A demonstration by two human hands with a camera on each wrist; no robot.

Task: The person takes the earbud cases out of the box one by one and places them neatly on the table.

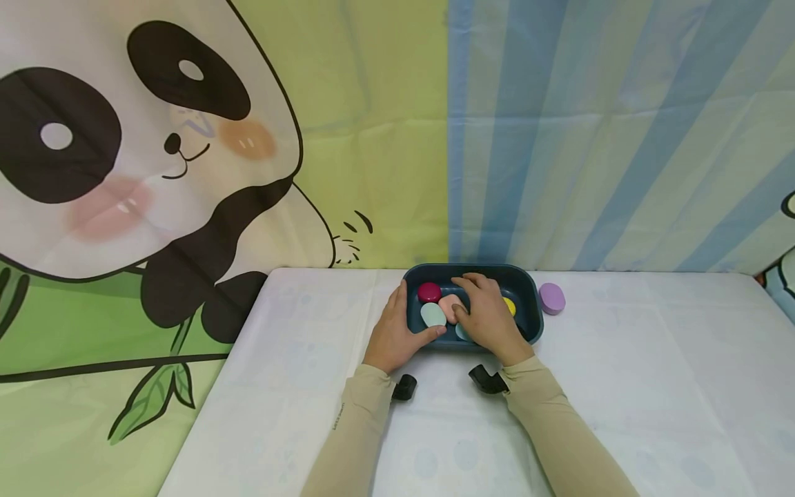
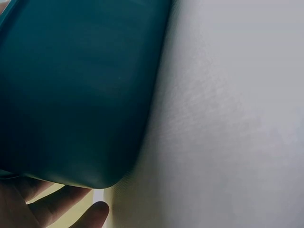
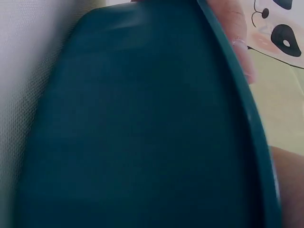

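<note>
A dark blue tray [image 1: 472,268] stands near the table's far edge with several smooth rounded pieces inside. My left hand [image 1: 394,335] holds its left end, fingers along the outer side and thumb over the near rim. Over the tray's middle is my right hand [image 1: 491,314], thumb and fingers spread apart, thumb beside a pink piece [image 1: 448,306]. A red piece [image 1: 429,293] and a pale blue one [image 1: 433,315] lie to the left. The right hand partly hides a yellow piece [image 1: 510,306] and a light blue one [image 1: 462,333]. Both wrist views mostly show the tray's outer wall [image 2: 80,95].
A purple rounded piece [image 1: 552,299] lies on the white table [image 1: 652,386], just outside the tray's right end. Behind the table hangs a cloth [image 1: 385,138] with a panda print and stripes. Black wrist mounts [image 1: 487,379] hang under both sleeves.
</note>
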